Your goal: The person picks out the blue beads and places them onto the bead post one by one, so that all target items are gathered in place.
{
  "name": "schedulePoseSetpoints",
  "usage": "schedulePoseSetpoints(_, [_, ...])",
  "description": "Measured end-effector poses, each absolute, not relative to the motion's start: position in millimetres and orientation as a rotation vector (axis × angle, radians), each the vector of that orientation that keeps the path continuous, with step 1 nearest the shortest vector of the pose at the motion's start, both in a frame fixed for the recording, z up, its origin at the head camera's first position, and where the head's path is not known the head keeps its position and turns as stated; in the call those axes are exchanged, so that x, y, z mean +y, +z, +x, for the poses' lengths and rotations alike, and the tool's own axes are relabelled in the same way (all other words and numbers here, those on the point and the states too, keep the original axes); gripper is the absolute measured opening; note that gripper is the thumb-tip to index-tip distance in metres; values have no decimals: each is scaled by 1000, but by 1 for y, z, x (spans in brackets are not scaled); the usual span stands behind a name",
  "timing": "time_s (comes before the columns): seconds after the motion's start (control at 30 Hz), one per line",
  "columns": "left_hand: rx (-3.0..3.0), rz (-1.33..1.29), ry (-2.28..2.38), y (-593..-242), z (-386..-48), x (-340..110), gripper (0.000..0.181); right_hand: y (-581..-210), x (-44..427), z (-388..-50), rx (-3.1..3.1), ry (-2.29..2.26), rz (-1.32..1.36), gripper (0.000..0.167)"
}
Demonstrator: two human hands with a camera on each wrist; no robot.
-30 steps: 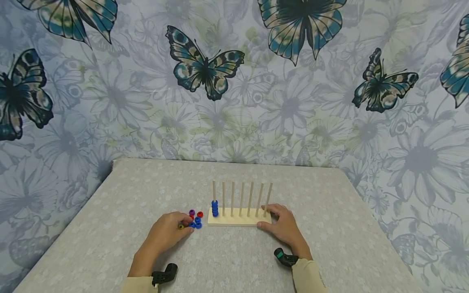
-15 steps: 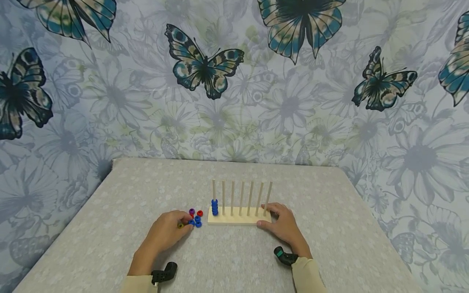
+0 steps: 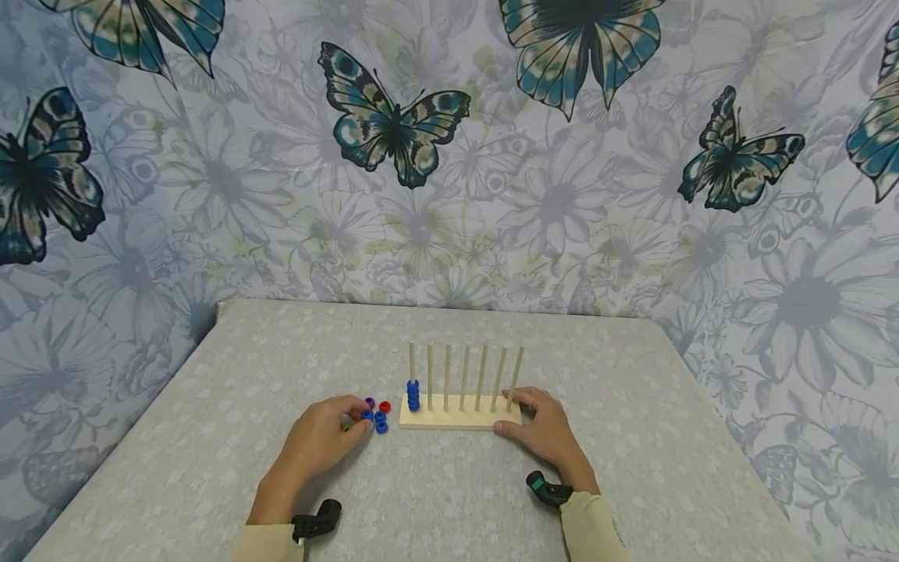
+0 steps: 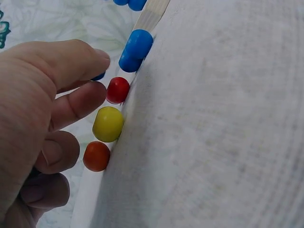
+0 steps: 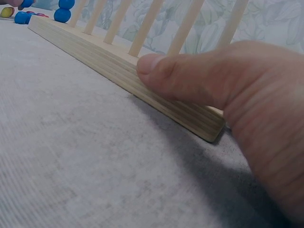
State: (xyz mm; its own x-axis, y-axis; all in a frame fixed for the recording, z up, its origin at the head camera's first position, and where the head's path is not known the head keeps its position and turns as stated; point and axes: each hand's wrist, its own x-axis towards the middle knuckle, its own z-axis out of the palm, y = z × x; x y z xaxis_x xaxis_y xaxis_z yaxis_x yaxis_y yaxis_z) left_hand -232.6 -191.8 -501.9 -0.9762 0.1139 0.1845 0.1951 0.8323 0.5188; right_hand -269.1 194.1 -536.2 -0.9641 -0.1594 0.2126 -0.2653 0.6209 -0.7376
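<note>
A pale wooden base (image 3: 449, 422) carries seven upright pegs, and a stack of blue beads (image 3: 413, 396) sits on the leftmost one. My left hand (image 3: 319, 439) pinches a blue bead (image 3: 367, 415) between thumb and index finger; in the left wrist view that bead (image 4: 98, 76) is mostly hidden by the fingertips. Loose blue beads (image 3: 381, 428), a red bead (image 3: 385, 407) and a purple bead (image 3: 370, 402) lie beside that hand. The left wrist view also shows a yellow bead (image 4: 108, 124) and an orange bead (image 4: 97, 156). My right hand (image 3: 544, 433) grips the base's right end, thumb (image 5: 166, 78) on its front edge.
A light patterned cloth covers the table (image 3: 449, 492). Behind it hangs a floral backdrop (image 3: 548, 257) with butterflies. Dark wrist devices sit at the left wrist (image 3: 318, 521) and the right wrist (image 3: 548, 490).
The blue bead at my left fingertips has risen slightly from among the loose beads. My right hand stays on the base, which has not moved along the table.
</note>
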Motion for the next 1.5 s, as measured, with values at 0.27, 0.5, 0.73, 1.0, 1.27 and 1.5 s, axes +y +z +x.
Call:
schedulePoseSetpoints(0.27, [-2728,-244,-851,-501,-236,-189,25,-536,197,-272,-2710,1240,367,61])
schedulePoseSetpoints(0.5, [-2596,-247,-829,-503,-236,-187,24,-536,199,-273,-2718,1241,350,61])
schedulePoseSetpoints(0.73, [-2476,-242,-831,-503,-237,-184,26,-539,200,-275,-2711,1231,365,60])
schedulePoseSetpoints(1.0, [-2368,-293,-878,-495,-240,-179,26,-540,202,-277,-2711,1241,365,61])
schedulePoseSetpoints(1.27, [-2340,-365,-866,-481,-247,-176,23,-540,200,-283,-2739,1239,366,62])
schedulePoseSetpoints(1.5, [-2291,-388,-830,-468,-251,-175,22,-543,198,-275,-2732,1297,336,59])
